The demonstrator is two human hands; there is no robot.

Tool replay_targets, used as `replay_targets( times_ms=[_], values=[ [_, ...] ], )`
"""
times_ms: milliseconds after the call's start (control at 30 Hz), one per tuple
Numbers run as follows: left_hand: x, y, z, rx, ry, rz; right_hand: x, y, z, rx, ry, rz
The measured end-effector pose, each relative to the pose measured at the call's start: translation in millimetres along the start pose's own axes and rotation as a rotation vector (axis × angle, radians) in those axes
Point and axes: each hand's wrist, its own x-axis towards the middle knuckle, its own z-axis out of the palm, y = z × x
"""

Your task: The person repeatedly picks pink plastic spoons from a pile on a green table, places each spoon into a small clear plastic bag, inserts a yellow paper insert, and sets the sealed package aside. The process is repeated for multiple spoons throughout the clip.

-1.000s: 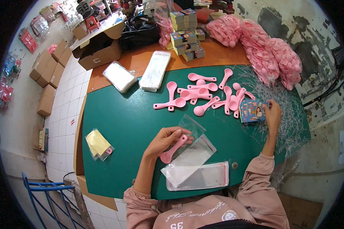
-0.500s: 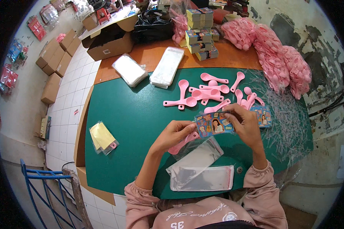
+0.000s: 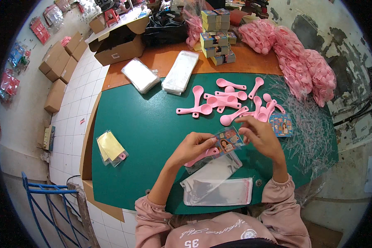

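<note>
Left hand [image 3: 194,149] pinches card [image 3: 229,141] and spoon [image 3: 203,156], both on the near side of the loose spoon pile [image 3: 223,101]

Left to right, all relative to that pile:

Well left and nearer us: packets [image 3: 111,145] showing yellow and a bit of pink. Set apart, we reckon, so they don't mix with loose stock.

Left, farther from us: two whitish bundles [image 3: 140,76] [image 3: 180,72], side by side. Looks like reserve, parked off the working patch.

Near side: our left thumb presses the card's left end, fingers tucked behind; the spoon lies in the same grip, handle tip beside the card. One pinch probably keeps both lined up and frees the other hand. We can't tell whether film wraps them.

Nearer still: clear sleeves [image 3: 218,192], fanned in front of our body, likely for a short reach.

Near side, toward the right: our right hand [image 3: 258,135], fingers curled and slightly parted at the card's right end. Can't tell if they grasp any film.

Touching distance off the right edge: card stack [image 3: 282,125], picture up, presumably for quick picking.

Farther right: clear strips [image 3: 310,134], heaped out of the way; bagged pink spoons [image 3: 304,68] beyond.
</note>
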Motion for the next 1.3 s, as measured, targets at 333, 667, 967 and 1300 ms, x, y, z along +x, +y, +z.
replay_targets(
  times_ms=[333,667,967,1300],
  values=[
    [-11.1,8.5,-12.0,0.087,0.075,0.023,-34.4,33.5,-42.2,0.438,0.038,0.058],
    [-11.0,14.4,-6.0,-0.048,-0.059,0.048,-26.6,-2.0,-40.2,0.012,0.221,-0.067],
    [-15.4,24.8,5.4,0.312,-0.056,0.131,0.2,-4.7,24.5,-0.034,-0.051,-0.355],
    [-30.6,19.9,-25.7,0.517,-0.075,0.038,3.3,26.2,33.7,0.547,-0.162,0.02]
  ],
)
